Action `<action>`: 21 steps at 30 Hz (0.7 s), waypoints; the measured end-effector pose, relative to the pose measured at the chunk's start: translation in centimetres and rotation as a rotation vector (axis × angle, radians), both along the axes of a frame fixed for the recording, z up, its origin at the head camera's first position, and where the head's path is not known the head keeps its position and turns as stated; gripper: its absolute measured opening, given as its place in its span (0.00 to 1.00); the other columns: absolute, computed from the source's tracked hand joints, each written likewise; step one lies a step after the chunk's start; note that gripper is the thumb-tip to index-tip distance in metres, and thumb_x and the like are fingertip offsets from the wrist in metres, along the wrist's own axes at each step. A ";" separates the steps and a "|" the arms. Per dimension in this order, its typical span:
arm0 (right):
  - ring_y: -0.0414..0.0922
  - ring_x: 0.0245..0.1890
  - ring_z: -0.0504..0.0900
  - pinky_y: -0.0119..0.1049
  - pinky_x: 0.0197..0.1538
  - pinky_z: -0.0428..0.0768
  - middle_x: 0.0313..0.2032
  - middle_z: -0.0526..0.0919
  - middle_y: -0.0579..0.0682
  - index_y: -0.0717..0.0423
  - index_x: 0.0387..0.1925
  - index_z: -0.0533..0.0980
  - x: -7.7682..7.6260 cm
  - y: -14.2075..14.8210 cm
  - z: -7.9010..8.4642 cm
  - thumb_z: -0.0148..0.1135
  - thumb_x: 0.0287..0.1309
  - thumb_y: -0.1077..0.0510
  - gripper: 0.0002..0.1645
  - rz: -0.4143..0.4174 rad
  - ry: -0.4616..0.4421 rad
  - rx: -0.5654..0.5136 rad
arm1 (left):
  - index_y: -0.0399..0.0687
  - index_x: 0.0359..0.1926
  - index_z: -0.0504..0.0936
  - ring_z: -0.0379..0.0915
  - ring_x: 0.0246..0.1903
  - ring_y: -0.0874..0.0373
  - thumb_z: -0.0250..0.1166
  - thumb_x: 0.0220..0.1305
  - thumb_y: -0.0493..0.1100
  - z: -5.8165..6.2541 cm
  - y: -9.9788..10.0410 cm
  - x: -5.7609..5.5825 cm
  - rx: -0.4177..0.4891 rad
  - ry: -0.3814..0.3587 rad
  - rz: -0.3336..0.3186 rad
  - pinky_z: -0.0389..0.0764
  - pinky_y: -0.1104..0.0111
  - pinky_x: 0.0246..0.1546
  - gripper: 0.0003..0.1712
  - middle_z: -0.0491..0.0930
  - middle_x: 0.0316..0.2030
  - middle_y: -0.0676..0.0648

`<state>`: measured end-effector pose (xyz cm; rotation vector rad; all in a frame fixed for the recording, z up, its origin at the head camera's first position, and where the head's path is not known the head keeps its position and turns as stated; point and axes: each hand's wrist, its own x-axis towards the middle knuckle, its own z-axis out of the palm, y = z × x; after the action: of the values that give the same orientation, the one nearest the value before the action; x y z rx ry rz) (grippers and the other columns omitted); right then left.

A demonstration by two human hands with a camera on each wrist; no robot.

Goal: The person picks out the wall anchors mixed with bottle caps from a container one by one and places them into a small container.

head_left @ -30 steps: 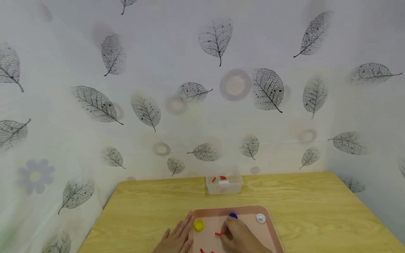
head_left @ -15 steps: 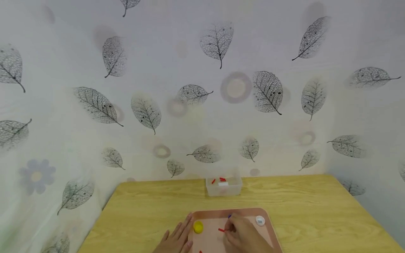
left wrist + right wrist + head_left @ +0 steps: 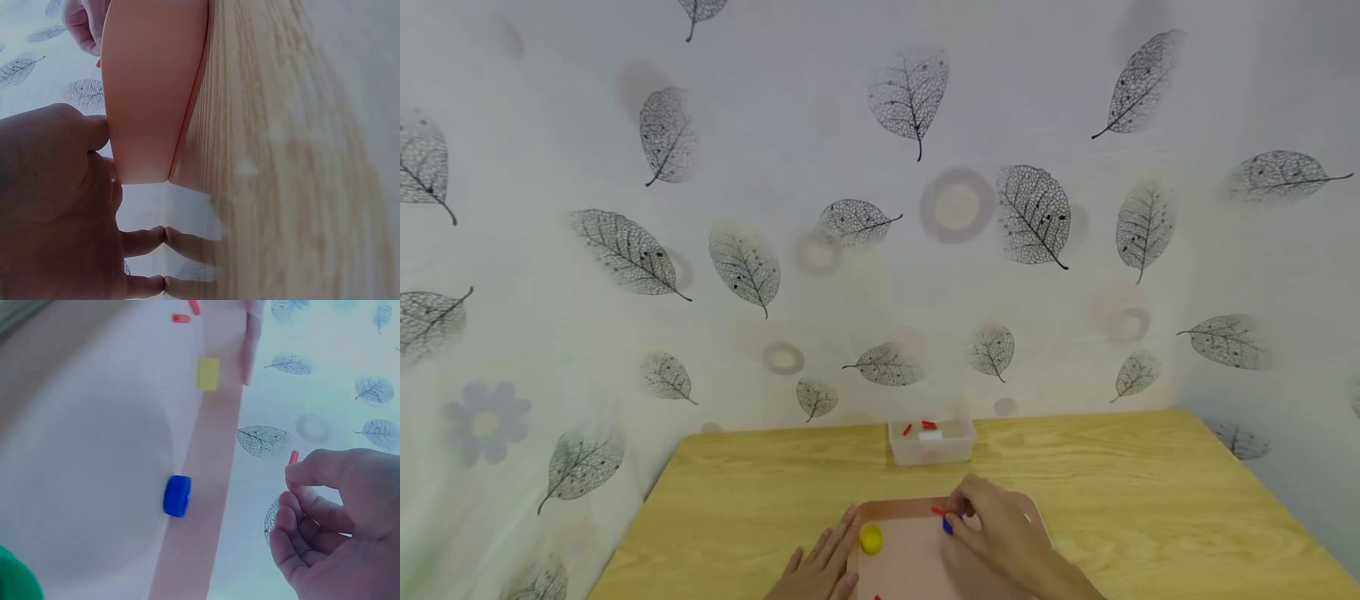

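Note:
My right hand pinches a short red stick between thumb and forefinger, the other fingers curled. In the head view it is over the far side of a pink tray, overlapping a blue bottle cap. The right wrist view has the stick raised well apart from the blue cap, which sits by the tray wall. A yellow cap lies in the tray's far left corner. Next to it my left hand rests at the tray's left rim, fingers straight; its thumb touches the wall in the left wrist view.
A clear plastic box with several red sticks stands behind the tray on the wooden table. Two loose red sticks lie in the tray. A green round object shows at the right wrist view's lower corner. A leaf-patterned curtain hangs behind.
My right hand has lifted the red stick from the middle of the tray and carried it away from me, toward the far rim. The left hand stays put.

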<state>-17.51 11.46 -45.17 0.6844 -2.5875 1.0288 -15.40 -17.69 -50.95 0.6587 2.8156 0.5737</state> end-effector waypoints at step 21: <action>0.35 0.29 0.75 0.31 0.33 0.78 0.27 0.76 0.38 0.49 0.28 0.76 -4.4 1.2 2.4 0.64 0.54 0.67 0.09 0.034 0.015 -0.056 | 0.65 0.75 0.41 0.48 0.69 0.44 0.29 0.70 0.69 0.4 0.0 0.6 -0.044 -0.037 0.002 0.53 0.31 0.54 0.37 0.37 0.74 0.61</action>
<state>-21.86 12.66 -42.75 0.7219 -2.5323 1.0984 -14.76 -17.73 -50.55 0.6301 2.7862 0.5172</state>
